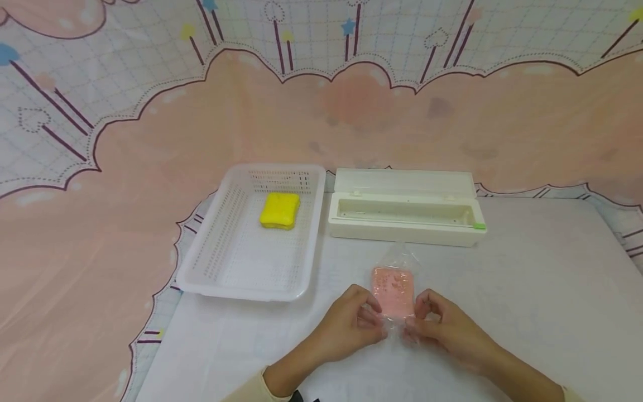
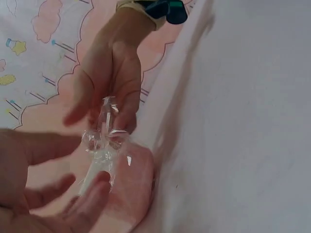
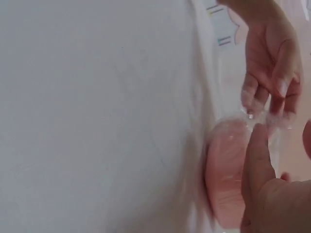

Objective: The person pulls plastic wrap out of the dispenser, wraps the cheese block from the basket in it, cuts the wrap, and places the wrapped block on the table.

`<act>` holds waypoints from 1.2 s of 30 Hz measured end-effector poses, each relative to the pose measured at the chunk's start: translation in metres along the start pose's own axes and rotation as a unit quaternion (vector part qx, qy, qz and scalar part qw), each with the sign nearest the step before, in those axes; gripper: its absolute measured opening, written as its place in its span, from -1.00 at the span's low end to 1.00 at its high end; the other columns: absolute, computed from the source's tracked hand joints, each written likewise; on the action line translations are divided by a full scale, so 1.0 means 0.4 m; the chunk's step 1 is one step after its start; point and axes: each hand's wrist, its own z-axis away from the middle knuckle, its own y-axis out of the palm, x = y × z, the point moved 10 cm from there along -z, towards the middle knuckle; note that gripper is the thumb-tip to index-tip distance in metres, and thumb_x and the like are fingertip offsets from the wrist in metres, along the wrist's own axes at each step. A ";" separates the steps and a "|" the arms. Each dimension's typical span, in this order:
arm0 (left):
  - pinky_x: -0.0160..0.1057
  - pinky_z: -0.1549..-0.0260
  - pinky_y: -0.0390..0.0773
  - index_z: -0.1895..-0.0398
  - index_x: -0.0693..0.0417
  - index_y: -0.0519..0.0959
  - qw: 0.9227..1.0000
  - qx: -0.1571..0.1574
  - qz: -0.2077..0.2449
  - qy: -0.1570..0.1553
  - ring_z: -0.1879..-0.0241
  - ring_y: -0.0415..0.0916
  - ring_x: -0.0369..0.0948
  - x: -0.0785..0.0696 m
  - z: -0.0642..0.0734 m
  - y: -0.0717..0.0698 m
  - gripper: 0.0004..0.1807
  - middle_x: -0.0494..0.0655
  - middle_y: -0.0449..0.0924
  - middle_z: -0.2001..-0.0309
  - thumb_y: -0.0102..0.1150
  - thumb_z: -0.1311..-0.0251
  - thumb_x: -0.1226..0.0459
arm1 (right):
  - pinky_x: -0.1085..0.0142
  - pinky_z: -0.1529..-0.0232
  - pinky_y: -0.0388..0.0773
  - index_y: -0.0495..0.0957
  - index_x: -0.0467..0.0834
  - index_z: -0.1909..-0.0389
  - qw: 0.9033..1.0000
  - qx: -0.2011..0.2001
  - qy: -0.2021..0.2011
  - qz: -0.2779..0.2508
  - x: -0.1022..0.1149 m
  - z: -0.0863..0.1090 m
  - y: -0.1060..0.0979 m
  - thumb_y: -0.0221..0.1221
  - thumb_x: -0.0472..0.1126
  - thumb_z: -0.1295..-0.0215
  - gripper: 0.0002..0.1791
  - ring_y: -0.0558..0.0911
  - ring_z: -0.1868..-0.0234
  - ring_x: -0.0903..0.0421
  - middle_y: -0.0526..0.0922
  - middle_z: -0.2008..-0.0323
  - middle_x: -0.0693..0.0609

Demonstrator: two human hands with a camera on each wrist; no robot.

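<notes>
Smoothing clear film evenly round the pink block seems best, though whether left hand or right hand pinches it, I can't tell.

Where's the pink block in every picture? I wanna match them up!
Head: the pink block is a bit right of the middle, low down, between the left hand and right hand.
Left wrist: the pink block is near the bottom, just left of the middle.
Right wrist: the pink block is in the lower right part.
Shared landmark: the shiny clear wrap around it shows in all three.
</notes>
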 end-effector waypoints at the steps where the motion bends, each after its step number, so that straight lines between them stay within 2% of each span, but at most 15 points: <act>1: -0.48 0.14 0.63 0.04 0.09 0.60 1.000 0.005 -0.012 0.025 0.14 0.65 -0.43 -0.013 -0.002 0.001 -0.60 -0.13 0.46 -0.01 0.53 -0.05 0.36 | 0.29 0.08 0.70 0.35 -0.31 -0.05 1.000 -0.007 -0.014 0.021 0.009 0.002 -0.003 0.41 -0.19 -0.25 -0.48 0.72 0.09 0.07 0.45 0.02 -0.13; 3: -0.52 0.10 0.61 -0.04 0.16 0.63 0.996 0.011 -0.057 0.073 0.10 0.65 -0.41 -0.035 -0.009 0.004 -0.50 -0.12 0.50 -0.07 0.57 0.02 0.41 | 0.34 0.09 0.68 0.47 -0.30 -0.08 0.996 -0.019 -0.047 0.073 0.030 0.004 -0.005 0.46 -0.18 -0.18 -0.46 0.73 0.06 0.13 0.55 -0.03 -0.15; 6: -0.60 0.14 0.55 0.03 0.18 0.71 0.978 -0.011 -0.162 0.134 0.15 0.63 -0.39 -0.063 -0.024 0.003 -0.57 -0.11 0.59 -0.01 0.58 0.04 0.41 | 0.38 0.12 0.69 0.64 -0.21 -0.02 0.977 -0.053 -0.120 0.167 0.072 0.004 -0.009 0.52 -0.19 -0.07 -0.52 0.75 0.08 0.26 0.67 0.03 -0.09; 8: -0.61 0.19 0.50 0.20 0.11 0.76 0.965 -0.028 -0.213 0.154 0.21 0.60 -0.37 -0.071 -0.037 0.001 -0.74 -0.14 0.64 0.11 0.56 0.00 0.38 | 0.42 0.18 0.68 0.73 -0.08 0.15 0.949 -0.091 -0.175 0.247 0.106 0.003 -0.010 0.55 -0.23 -0.02 -0.67 0.73 0.17 0.34 0.70 0.15 0.05; 10: -0.60 0.23 0.45 0.34 0.03 0.76 0.957 -0.038 -0.241 0.160 0.27 0.55 -0.38 -0.074 -0.052 -0.002 -0.87 -0.19 0.65 0.24 0.54 -0.04 0.34 | 0.41 0.26 0.66 0.74 0.02 0.32 0.910 -0.128 -0.229 0.320 0.139 0.005 -0.007 0.54 -0.31 0.02 -0.74 0.67 0.29 0.39 0.69 0.27 0.18; 12: -0.58 0.27 0.43 0.42 -0.01 0.73 0.959 -0.034 -0.238 0.148 0.32 0.51 -0.41 -0.066 -0.067 -0.004 -0.91 -0.22 0.65 0.34 0.51 -0.10 0.31 | 0.41 0.33 0.63 0.71 0.08 0.40 0.884 -0.144 -0.256 0.363 0.160 0.001 -0.002 0.52 -0.36 0.00 -0.72 0.61 0.36 0.39 0.70 0.35 0.25; 14: -0.57 0.32 0.43 0.42 -0.02 0.69 0.966 -0.029 -0.222 0.127 0.36 0.48 -0.44 -0.053 -0.082 -0.008 -0.90 -0.24 0.64 0.40 0.46 -0.15 0.31 | 0.41 0.37 0.61 0.68 0.10 0.40 0.870 -0.144 -0.265 0.390 0.171 -0.008 0.001 0.49 -0.36 -0.05 -0.72 0.58 0.39 0.39 0.70 0.39 0.27; 17: -0.54 0.35 0.46 0.39 -0.02 0.64 0.978 -0.024 -0.186 0.093 0.40 0.45 -0.47 -0.025 -0.101 -0.011 -0.90 -0.25 0.63 0.42 0.38 -0.22 0.33 | 0.44 0.37 0.61 0.64 0.07 0.36 0.869 -0.130 -0.247 0.409 0.172 -0.030 0.001 0.44 -0.36 -0.14 -0.75 0.57 0.41 0.38 0.70 0.42 0.26; 19: -0.53 0.35 0.48 0.35 -0.01 0.61 0.982 -0.032 -0.171 0.080 0.39 0.46 -0.46 -0.014 -0.108 -0.012 -0.88 -0.24 0.63 0.42 0.36 -0.19 0.39 | 0.45 0.39 0.57 0.62 0.04 0.33 0.860 -0.132 -0.256 0.421 0.174 -0.040 0.002 0.45 -0.39 -0.11 -0.72 0.53 0.42 0.38 0.65 0.45 0.27; 21: -0.54 0.35 0.46 0.35 -0.01 0.59 0.979 -0.049 -0.181 0.081 0.39 0.44 -0.44 -0.014 -0.108 -0.011 -0.83 -0.23 0.59 0.40 0.38 -0.14 0.41 | 0.46 0.39 0.54 0.62 0.03 0.36 0.847 -0.142 -0.272 0.434 0.175 -0.046 0.005 0.47 -0.43 -0.06 -0.69 0.49 0.42 0.38 0.59 0.46 0.28; 23: -0.55 0.35 0.43 0.36 0.00 0.61 0.969 -0.070 -0.213 0.099 0.38 0.44 -0.41 -0.029 -0.102 -0.012 -0.81 -0.21 0.57 0.39 0.42 -0.07 0.43 | 0.47 0.40 0.52 0.64 0.01 0.39 0.830 -0.153 -0.292 0.451 0.178 -0.045 0.010 0.50 -0.43 0.00 -0.69 0.47 0.42 0.38 0.54 0.45 0.28; 27: -0.59 0.33 0.42 0.36 -0.04 0.76 0.938 -0.086 -0.303 0.146 0.36 0.50 -0.39 -0.064 -0.076 -0.007 -0.92 -0.21 0.60 0.36 0.46 -0.13 0.34 | 0.46 0.32 0.58 0.75 0.00 0.41 0.781 -0.151 -0.315 0.517 0.182 -0.027 0.026 0.55 -0.29 0.01 -0.81 0.53 0.33 0.35 0.57 0.34 0.24; 30: -0.56 0.26 0.50 0.22 -0.05 0.79 0.906 -0.067 -0.374 0.187 0.26 0.57 -0.37 -0.083 -0.042 0.009 -0.92 -0.24 0.65 0.26 0.38 -0.25 0.27 | 0.35 0.19 0.66 0.80 -0.03 0.26 0.717 -0.124 -0.359 0.585 0.185 0.005 0.052 0.52 -0.19 -0.07 -0.81 0.63 0.17 0.24 0.68 0.21 0.17; 33: -0.44 0.10 0.60 -0.02 -0.08 0.74 0.851 -0.046 -0.466 0.237 -0.01 0.61 -0.31 -0.099 0.003 0.037 -0.78 -0.24 0.67 0.00 0.27 -0.36 0.21 | 0.21 0.11 0.66 0.76 -0.06 0.01 0.643 -0.094 -0.408 0.641 0.178 0.050 0.078 0.39 -0.02 -0.26 -0.67 0.66 -0.06 0.10 0.73 -0.03 0.08; 36: -0.26 -0.10 0.60 -0.31 -0.14 0.58 0.799 -0.010 -0.546 0.252 -0.37 0.44 -0.22 -0.093 0.034 0.069 -0.58 -0.24 0.52 -0.35 0.18 -0.43 0.08 | 0.13 0.09 0.61 0.65 -0.05 -0.22 0.595 -0.082 -0.423 0.678 0.162 0.084 0.085 0.14 0.15 -0.48 -0.52 0.62 -0.23 0.05 0.66 -0.24 0.07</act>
